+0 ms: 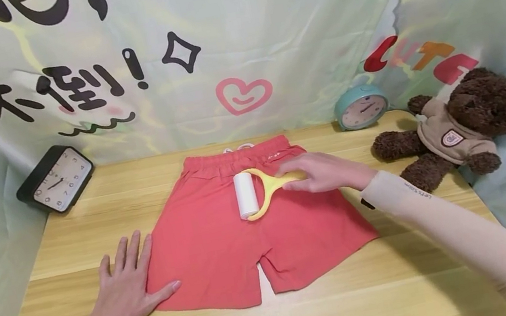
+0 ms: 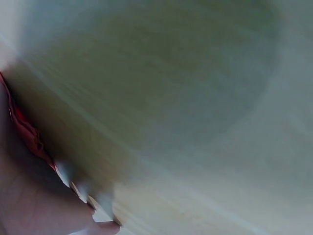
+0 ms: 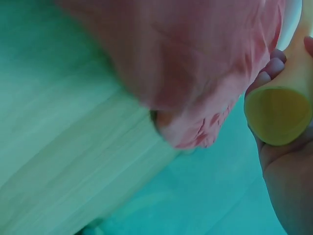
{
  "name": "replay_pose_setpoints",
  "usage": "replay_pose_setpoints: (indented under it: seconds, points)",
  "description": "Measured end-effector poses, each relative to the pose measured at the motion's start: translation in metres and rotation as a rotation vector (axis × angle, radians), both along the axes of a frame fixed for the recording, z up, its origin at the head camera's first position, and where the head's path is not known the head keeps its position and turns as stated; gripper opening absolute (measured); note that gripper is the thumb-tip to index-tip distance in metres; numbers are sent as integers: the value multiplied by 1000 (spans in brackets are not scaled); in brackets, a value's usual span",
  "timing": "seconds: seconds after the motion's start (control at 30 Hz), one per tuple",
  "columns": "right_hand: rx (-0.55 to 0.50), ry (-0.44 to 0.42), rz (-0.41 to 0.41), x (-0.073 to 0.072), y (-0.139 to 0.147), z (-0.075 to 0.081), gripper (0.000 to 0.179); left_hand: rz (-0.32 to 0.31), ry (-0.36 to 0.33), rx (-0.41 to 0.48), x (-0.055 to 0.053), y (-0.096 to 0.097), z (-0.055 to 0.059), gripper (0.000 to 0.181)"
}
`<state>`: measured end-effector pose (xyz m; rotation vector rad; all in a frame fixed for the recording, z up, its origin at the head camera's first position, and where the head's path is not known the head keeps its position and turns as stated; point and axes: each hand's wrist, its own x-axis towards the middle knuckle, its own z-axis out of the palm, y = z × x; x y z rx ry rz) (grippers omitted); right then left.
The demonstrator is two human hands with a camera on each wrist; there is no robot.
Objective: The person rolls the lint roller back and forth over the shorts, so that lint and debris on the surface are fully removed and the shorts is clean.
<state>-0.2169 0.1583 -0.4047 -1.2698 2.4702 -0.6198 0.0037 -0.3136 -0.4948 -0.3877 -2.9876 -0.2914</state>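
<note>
Curling round the handle (image 1: 293, 176), the right grip (image 1: 321, 171) holds the roller (image 1: 266, 185) on the red shorts (image 1: 198, 252), its cylinder (image 1: 246, 196) lying leftward, axis near-to-far, while the left hand (image 1: 126, 288) spreads flat at their edge.

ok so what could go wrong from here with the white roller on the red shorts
The white cylindrical roller on its curved yellow handle might drag or bunch the red fabric shorts, which show creases near the crotch. The left hand rests only at one leg's edge, so the other leg could slide if the right hand rolls that way. The white drawstring might snag if rolled over.
</note>
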Motion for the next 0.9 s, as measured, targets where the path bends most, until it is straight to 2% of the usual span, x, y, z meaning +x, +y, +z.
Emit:
replay_pose_setpoints:
  seconds: [0.13,0.3,0.53,0.9]
  points:
    - [20,3,-23,-3,17,2,40,-6,19,0,0,-1,-1,121]
    - [22,-37,-40,-3,36,8,41,-4,19,3,0,-1,-1,121]
    - [20,-57,-60,-4,62,8,35,-13,23,3,0,0,-1,121]
    - [-13,-71,-55,-9,97,10,27,-13,22,1,0,0,-1,122]
